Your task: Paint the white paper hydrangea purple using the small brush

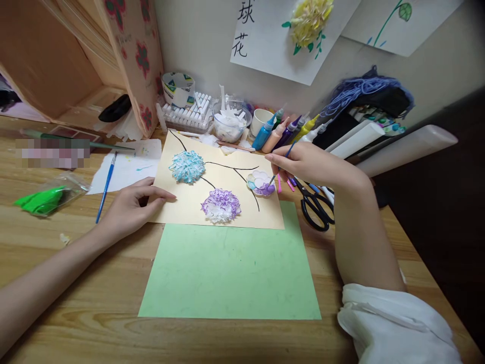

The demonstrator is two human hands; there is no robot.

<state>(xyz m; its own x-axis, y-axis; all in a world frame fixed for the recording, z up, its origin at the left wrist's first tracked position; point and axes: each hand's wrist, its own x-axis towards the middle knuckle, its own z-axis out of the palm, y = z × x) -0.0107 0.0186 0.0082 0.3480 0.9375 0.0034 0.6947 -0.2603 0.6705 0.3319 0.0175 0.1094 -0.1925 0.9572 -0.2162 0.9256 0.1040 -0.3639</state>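
My right hand (293,161) grips a thin blue paintbrush (291,149), its tip down in the purple paint of a white flower-shaped palette (259,178). That palette, with a blue patch too, sits on the right part of a cream sheet of paper (182,205). At the sheet's left edge, my left hand (132,208) holds it with thumb and index finger closed together on top; the other fingers are partly hidden. Black branch lines run across the sheet. On it are a blue-and-white textured flower (188,167) and a purple one (220,205) with white lower petals.
Green paper (231,273) lies under the cream sheet. Black scissors (316,207) are right of the palette. Paint bottles (275,137), a paper cup (261,121) and a bowl of white scraps (230,121) line the back. Another paintbrush (107,184) and a green packet (41,200) lie left.
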